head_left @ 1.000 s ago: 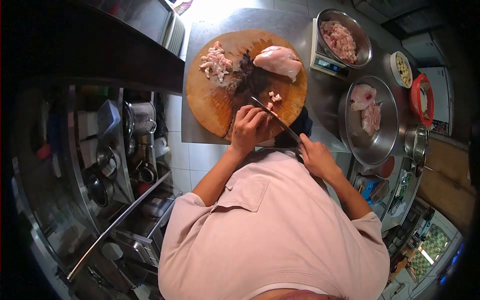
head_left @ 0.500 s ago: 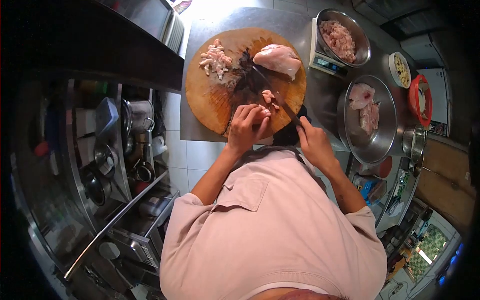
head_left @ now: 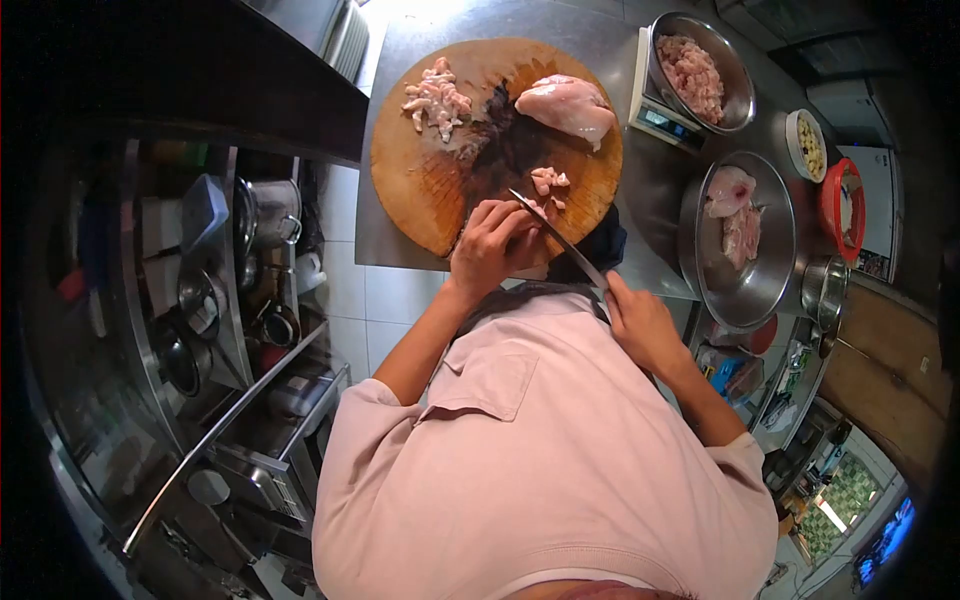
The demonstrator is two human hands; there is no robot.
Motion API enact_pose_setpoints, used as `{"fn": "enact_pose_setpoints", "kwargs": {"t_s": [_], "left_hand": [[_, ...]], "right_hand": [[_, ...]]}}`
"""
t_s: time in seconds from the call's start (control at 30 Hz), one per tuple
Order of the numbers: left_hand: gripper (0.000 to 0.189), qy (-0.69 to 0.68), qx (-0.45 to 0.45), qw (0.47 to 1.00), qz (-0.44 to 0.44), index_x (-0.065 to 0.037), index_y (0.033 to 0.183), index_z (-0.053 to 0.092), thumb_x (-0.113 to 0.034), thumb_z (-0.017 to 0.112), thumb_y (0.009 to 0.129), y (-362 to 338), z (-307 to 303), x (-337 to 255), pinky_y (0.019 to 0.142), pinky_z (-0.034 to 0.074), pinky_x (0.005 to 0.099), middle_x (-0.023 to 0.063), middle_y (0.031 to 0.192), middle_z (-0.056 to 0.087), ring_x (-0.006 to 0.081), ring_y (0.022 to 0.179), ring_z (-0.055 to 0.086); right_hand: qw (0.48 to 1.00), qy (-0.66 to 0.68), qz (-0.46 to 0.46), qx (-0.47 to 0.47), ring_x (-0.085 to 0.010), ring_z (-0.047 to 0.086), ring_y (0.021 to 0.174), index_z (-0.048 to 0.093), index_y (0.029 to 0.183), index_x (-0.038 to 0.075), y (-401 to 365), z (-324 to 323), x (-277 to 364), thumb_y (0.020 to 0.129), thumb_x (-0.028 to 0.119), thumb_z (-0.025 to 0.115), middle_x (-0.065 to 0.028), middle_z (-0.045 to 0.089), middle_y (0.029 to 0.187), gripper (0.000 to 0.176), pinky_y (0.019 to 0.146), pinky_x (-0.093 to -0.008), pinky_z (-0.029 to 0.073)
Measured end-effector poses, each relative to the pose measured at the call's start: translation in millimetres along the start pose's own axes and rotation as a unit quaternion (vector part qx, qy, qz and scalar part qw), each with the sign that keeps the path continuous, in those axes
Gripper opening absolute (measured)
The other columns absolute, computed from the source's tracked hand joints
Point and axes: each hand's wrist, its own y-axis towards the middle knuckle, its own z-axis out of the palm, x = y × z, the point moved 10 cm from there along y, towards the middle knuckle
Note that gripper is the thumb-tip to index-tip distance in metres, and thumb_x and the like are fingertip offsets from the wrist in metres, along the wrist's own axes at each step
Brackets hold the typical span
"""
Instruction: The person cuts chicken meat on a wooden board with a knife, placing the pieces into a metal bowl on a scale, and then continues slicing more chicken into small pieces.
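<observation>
The right hand (head_left: 640,318) grips a knife (head_left: 562,240) beside the left hand (head_left: 486,245), which seemingly steadies partly hidden meat (head_left: 534,208).

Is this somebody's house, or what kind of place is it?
Probably a restaurant kitchen: there's a big round chopping board on a metal table, a scale holding a bowl of minced meat, and racks of pots.
</observation>
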Motion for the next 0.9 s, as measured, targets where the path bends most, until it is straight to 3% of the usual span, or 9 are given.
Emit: {"fn": "enact_pose_setpoints", "kwargs": {"t_s": [0.2, 0.43, 0.5, 0.6, 0.7, 0.9], "left_hand": [[0.018, 0.013, -0.007, 1.0, 0.002, -0.006, 0.106, 0.073, -0.009, 0.08, 0.089, -5, 2, 3, 0.094, 0.055, 0.0443, 0.0111, 0.11, 0.073, 0.0331, 0.105, 0.068], [0.02, 0.051, -0.034, 0.998, 0.0, -0.005, 0.108, 0.074, -0.01, 0.081, 0.09, -9, 2, 5, 0.092, 0.056, 0.0432, 0.0111, 0.11, 0.073, 0.0326, 0.103, 0.067], [0.025, 0.052, -0.044, 0.998, -0.001, -0.004, 0.11, 0.074, -0.013, 0.084, 0.089, -11, 1, 5, 0.091, 0.057, 0.0433, 0.0111, 0.109, 0.073, 0.033, 0.103, 0.067], [0.029, 0.044, -0.056, 0.997, -0.028, -0.003, 0.11, 0.074, -0.016, 0.087, 0.087, -11, -3, 5, 0.09, 0.057, 0.0435, 0.0118, 0.109, 0.073, 0.0337, 0.102, 0.067], [0.031, 0.044, -0.058, 0.997, -0.036, -0.002, 0.108, 0.074, -0.016, 0.088, 0.085, -10, -9, 3, 0.091, 0.057, 0.0435, 0.0124, 0.109, 0.073, 0.0342, 0.103, 0.067], [0.023, 0.019, -0.009, 0.999, -0.028, -0.004, 0.105, 0.074, -0.011, 0.085, 0.086, -15, -8, 9, 0.092, 0.057, 0.0437, 0.0113, 0.11, 0.072, 0.0341, 0.106, 0.067]], "right_hand": [[0.995, 0.018, -0.066, -0.074, -0.0584, 0.067, 0.079, 0.052, 0.122, 0.007, 60, 26, 19, 0.11, 0.022, 0.055, -0.0317, 0.069, 0.079, 0.02, 0.072, -0.0697, 0.052], [0.998, 0.004, -0.046, -0.041, -0.0576, 0.068, 0.083, 0.053, 0.118, 0.009, 41, 8, 3, 0.111, 0.022, 0.054, -0.0307, 0.071, 0.082, 0.016, 0.073, -0.0689, 0.05], [0.995, 0.038, -0.015, -0.087, -0.0561, 0.066, 0.086, 0.054, 0.113, 0.009, 38, -6, 1, 0.11, 0.021, 0.055, -0.0286, 0.069, 0.083, 0.013, 0.073, -0.0666, 0.047], [0.99, 0.09, -0.042, -0.102, -0.0556, 0.065, 0.085, 0.054, 0.111, 0.008, 36, -14, 15, 0.11, 0.02, 0.055, -0.0285, 0.068, 0.083, 0.012, 0.072, -0.0659, 0.045], [0.994, 0.064, -0.031, -0.084, -0.056, 0.067, 0.089, 0.054, 0.114, 0.008, 35, -12, 16, 0.11, 0.021, 0.054, -0.0291, 0.071, 0.089, 0.013, 0.075, -0.0665, 0.048], [0.997, 0.057, -0.034, -0.042, -0.0555, 0.068, 0.087, 0.053, 0.112, 0.007, 6, -10, 15, 0.11, 0.021, 0.056, -0.0294, 0.071, 0.087, 0.014, 0.076, -0.0646, 0.05]]}}
